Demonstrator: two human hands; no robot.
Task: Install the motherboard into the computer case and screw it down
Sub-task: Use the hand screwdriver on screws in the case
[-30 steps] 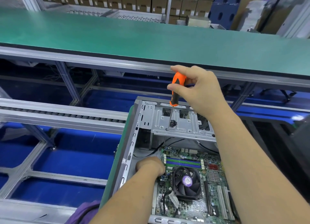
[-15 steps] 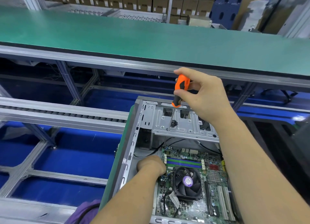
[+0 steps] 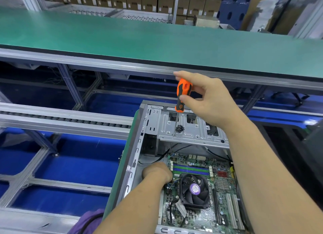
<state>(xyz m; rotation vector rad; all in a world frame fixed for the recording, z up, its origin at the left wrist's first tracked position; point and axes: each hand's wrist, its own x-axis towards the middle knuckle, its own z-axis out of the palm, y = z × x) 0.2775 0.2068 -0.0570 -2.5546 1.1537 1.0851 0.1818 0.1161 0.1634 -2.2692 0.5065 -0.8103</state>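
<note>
Gripping the orange handle of a screwdriver between thumb and fingers, the right hand is holding the tool nearly upright, its thin shaft running down past the drive bay toward the far left corner of the motherboard. Whether the tip is sitting in a screw there cannot be told. Lower down, the left hand is resting inside the computer case against the board's left edge; its fingers are tucked out of sight, so whether they are curled or pinching anything cannot be told.

That board is lying flat on the case floor, fan and memory slots facing up. It is probably light and stiff but fragile, crowded with small parts and pins, so it is best steadied by its bare edges, not by the fan or the sockets. Driving a screw likely calls for gentle, straight pressure, since a slipping tip could scar the circuitry.

Serving as a makeshift tray, the drive bay is carrying a small heap of black screws on its flat top, just beside the shaft. Loose cables are trailing beneath it, over the board's far edge.
</note>
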